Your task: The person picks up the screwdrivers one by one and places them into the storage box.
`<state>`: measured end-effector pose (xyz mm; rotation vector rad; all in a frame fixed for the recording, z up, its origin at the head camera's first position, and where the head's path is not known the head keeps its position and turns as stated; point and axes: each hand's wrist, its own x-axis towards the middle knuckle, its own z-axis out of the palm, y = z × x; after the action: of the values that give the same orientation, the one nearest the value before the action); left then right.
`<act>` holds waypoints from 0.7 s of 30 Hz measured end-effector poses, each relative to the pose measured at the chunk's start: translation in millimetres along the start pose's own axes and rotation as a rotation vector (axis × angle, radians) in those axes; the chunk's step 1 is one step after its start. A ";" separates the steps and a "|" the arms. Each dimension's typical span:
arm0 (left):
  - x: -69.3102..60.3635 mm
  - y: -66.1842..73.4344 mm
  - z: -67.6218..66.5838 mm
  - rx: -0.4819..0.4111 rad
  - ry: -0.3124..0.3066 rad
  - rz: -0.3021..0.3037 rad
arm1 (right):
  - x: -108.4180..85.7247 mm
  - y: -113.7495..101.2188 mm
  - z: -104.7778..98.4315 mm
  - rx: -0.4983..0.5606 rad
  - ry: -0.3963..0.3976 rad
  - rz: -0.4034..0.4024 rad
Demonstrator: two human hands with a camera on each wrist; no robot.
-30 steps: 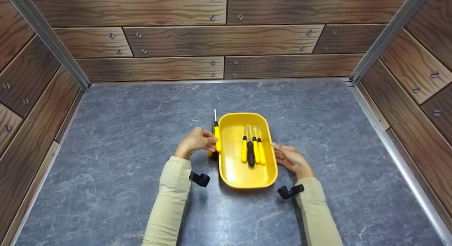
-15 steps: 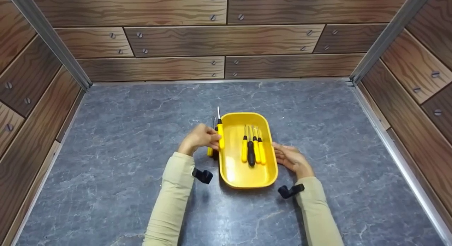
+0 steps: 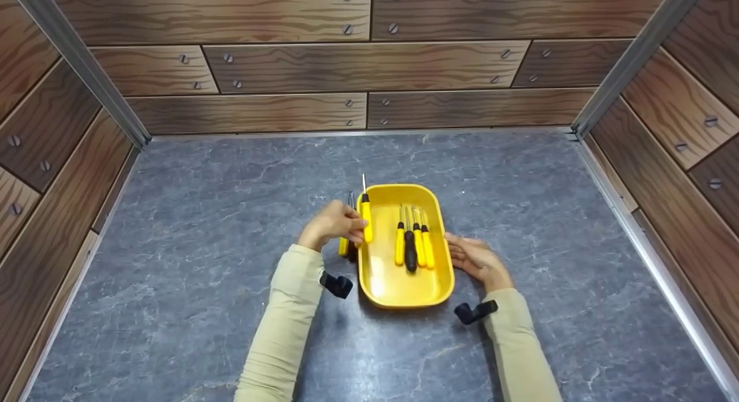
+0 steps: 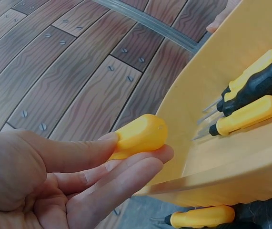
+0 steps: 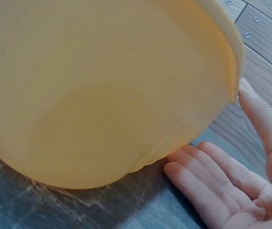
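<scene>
Four screwdrivers (image 3: 410,249) are grouped in the right half of the yellow tray (image 3: 381,275), three with yellow handles and one with black. A fifth, the held screwdriver (image 3: 368,220), is pinched by its yellow handle between the thumb and fingers of the left hand (image 3: 335,222), and in the head view it is seen at the tray's left rim, its tip pointed toward the back wall (image 3: 358,70). A second earlier it was seen along the outer left side; it has since been carried rightward, to the inner side of that rim. The tray and the four inside are left unmoved. The right hand (image 3: 476,259) has likewise been kept in place, its fingers extended against the tray's right side and its thumb set at the rim.

Outside the left edge, a spare screwdriver (image 3: 344,247) is partly hidden by the left hand. Between the held screwdriver and the four, a strip of bare tray floor is left, widened toward the near end. The table (image 3: 202,246) is bordered by plank walls, all well apart from both hands.
</scene>
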<state>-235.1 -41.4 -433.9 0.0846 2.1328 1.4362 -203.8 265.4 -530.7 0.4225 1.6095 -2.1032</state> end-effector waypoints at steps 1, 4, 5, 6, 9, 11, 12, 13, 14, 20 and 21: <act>0.1 0.4 0.1 0.006 -0.003 0.001 | -0.3 0.0 -0.2 0.002 -0.008 -0.003; 0.5 2.4 0.4 0.020 -0.010 -0.009 | -1.7 0.0 -0.3 0.006 -0.024 -0.010; 0.6 2.9 0.6 0.025 -0.015 -0.014 | -2.3 -0.2 -0.3 0.006 -0.031 -0.011; 1.0 3.4 0.9 0.026 -0.019 -0.019 | -2.7 -0.4 -0.4 0.004 -0.036 -0.010; 3.1 4.3 2.3 0.028 -0.033 -0.033 | -3.5 -0.8 0.0 0.002 -0.027 -0.005; 4.8 4.4 3.6 0.032 -0.036 -0.036 | -3.5 -1.1 0.0 -0.006 -0.027 0.000; 5.8 4.6 4.3 0.034 -0.036 -0.038 | -3.4 -1.0 0.0 -0.008 -0.027 -0.001; 6.7 4.8 5.0 0.040 -0.036 -0.039 | -3.4 -1.0 0.0 -0.013 -0.027 -0.002; 7.4 5.0 5.7 0.046 -0.035 -0.039 | -3.3 -0.8 -0.2 -0.016 -0.024 -0.005; 10.3 9.4 10.1 0.062 -0.046 -0.055 | -3.8 -1.5 -0.8 -0.031 -0.045 -0.010; 10.7 10.2 10.9 0.062 -0.051 -0.057 | -3.7 -1.7 -0.7 -0.026 -0.049 -0.007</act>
<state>-241.4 -24.2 -432.3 0.0821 2.1212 1.3217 -201.6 267.1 -527.6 0.3547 1.6111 -2.0789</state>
